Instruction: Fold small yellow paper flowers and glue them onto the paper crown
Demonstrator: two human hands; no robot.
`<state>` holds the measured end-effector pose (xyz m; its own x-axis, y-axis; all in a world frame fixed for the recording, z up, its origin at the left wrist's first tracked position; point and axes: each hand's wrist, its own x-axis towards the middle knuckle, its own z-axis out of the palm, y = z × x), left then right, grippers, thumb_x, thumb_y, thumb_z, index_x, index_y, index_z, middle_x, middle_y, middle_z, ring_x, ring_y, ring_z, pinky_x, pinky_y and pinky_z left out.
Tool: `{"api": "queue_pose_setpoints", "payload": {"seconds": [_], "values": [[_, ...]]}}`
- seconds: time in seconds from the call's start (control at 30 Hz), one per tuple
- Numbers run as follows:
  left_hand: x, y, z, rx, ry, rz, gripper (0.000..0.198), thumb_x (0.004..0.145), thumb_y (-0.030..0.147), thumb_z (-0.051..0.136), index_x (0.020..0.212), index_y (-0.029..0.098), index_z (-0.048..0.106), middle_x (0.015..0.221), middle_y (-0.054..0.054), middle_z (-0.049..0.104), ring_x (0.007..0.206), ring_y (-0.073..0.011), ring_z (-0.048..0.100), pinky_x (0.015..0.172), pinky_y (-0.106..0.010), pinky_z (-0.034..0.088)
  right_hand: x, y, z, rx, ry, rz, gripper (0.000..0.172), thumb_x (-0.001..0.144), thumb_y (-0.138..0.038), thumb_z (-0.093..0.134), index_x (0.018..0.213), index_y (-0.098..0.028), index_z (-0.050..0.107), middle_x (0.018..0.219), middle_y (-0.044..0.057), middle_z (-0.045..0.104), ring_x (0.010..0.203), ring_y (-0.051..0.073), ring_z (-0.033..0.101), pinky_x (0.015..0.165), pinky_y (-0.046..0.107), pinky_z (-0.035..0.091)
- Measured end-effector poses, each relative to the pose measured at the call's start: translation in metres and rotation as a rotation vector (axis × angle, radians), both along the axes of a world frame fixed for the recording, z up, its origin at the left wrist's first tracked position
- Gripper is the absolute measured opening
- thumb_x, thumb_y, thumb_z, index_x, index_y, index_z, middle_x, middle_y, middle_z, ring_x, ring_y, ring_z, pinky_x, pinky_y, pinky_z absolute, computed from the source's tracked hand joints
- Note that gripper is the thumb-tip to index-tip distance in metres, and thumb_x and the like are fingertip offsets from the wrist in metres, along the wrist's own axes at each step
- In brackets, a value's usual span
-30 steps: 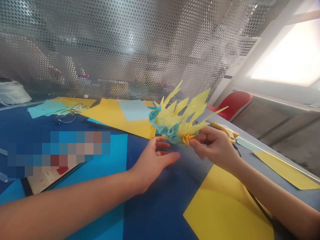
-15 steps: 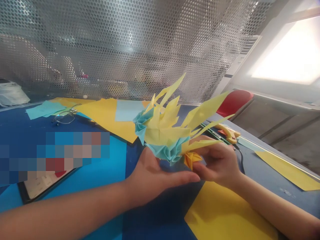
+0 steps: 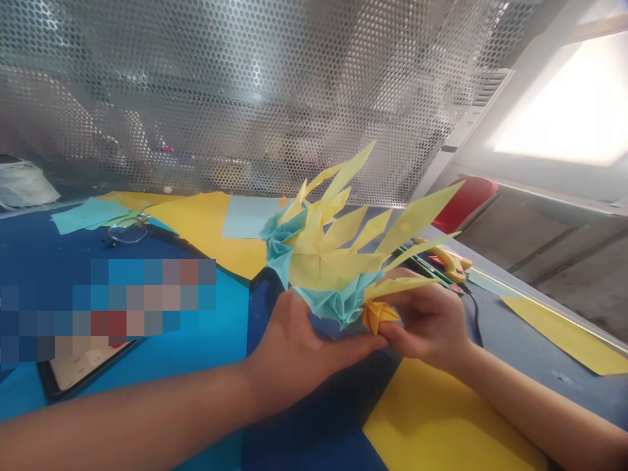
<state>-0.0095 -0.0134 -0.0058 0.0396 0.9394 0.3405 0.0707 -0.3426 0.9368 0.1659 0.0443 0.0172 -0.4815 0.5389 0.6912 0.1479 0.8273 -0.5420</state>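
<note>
A folded-paper model (image 3: 316, 265) with long pale yellow points is held up over the table, its points fanning up and to the right. Teal pleated paper pieces (image 3: 338, 304) edge its left and near sides. My left hand (image 3: 294, 356) supports it from below and the left, thumb stretched right under the near edge; its other fingers are hidden. At the model's right end, a small orange folded-paper piece (image 3: 377, 316) is pinched by my right hand (image 3: 436, 320), close to my left thumb tip. Whether the orange piece is attached to the model I cannot tell.
Yellow paper (image 3: 432, 412) and blue paper (image 3: 210, 327) lie in front. Eyeglasses (image 3: 126, 230) and teal sheets (image 3: 88, 214) sit back left, a tablet-like device (image 3: 49, 383) nearer. A corded yellow tool, apparently a glue gun (image 3: 455, 267), lies right. Behind stands a perforated metal screen (image 3: 245, 98).
The model has tilted and turned slightly, so more of its yellow points show spread apart. My left thumb has shifted a little left; my right hand keeps its pinch.
</note>
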Motion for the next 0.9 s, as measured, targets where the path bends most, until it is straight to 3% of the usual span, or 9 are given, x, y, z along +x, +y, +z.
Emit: {"api": "queue_pose_setpoints", "payload": {"seconds": [0.2, 0.4, 0.67, 0.9], "values": [[0.0001, 0.0009, 0.0009, -0.007, -0.12, -0.065, 0.041, 0.07, 0.037, 0.082, 0.107, 0.025, 0.07, 0.116, -0.004, 0.071, 0.112, -0.0236, 0.064, 0.102, -0.034, 0.047, -0.0006, -0.0015, 0.0011, -0.097, 0.014, -0.018, 0.028, 0.079, -0.052, 0.069, 0.082, -0.025, 0.067, 0.063, 0.004, 0.067, 0.05, 0.017, 0.063, 0.044, 0.026, 0.054], [0.0013, 0.0012, 0.0033, 0.023, -0.204, -0.094, 0.025, 0.077, 0.024, 0.076, 0.101, 0.024, 0.07, 0.111, -0.002, 0.073, 0.11, -0.0217, 0.065, 0.102, -0.032, 0.046, 0.0004, 0.0, 0.0016, -0.484, 0.11, 0.179, 0.024, 0.078, -0.043, 0.074, 0.087, -0.021, 0.067, 0.062, 0.001, 0.069, 0.037, 0.012, 0.059, 0.032, 0.02, 0.05], [0.0017, 0.0033, -0.0007, 0.051, -0.212, -0.094, 0.013, 0.084, 0.024, 0.069, 0.093, 0.031, 0.074, 0.106, 0.005, 0.074, 0.108, -0.0176, 0.065, 0.1, -0.027, 0.045, 0.0046, 0.0036, -0.0032, -0.569, 0.153, 0.235, 0.019, 0.082, -0.037, 0.07, 0.088, -0.019, 0.067, 0.054, -0.003, 0.062, 0.04, 0.012, 0.061, 0.04, 0.019, 0.053], [0.0015, 0.0032, 0.0027, 0.046, -0.182, -0.101, 0.017, 0.088, 0.021, 0.061, 0.085, 0.027, 0.076, 0.094, 0.001, 0.075, 0.103, -0.0177, 0.064, 0.105, -0.029, 0.042, 0.0021, 0.0002, -0.0027, -0.565, 0.131, 0.219, 0.02, 0.082, -0.037, 0.071, 0.086, -0.017, 0.066, 0.054, -0.001, 0.063, 0.041, 0.013, 0.061, 0.041, 0.021, 0.054]]}}
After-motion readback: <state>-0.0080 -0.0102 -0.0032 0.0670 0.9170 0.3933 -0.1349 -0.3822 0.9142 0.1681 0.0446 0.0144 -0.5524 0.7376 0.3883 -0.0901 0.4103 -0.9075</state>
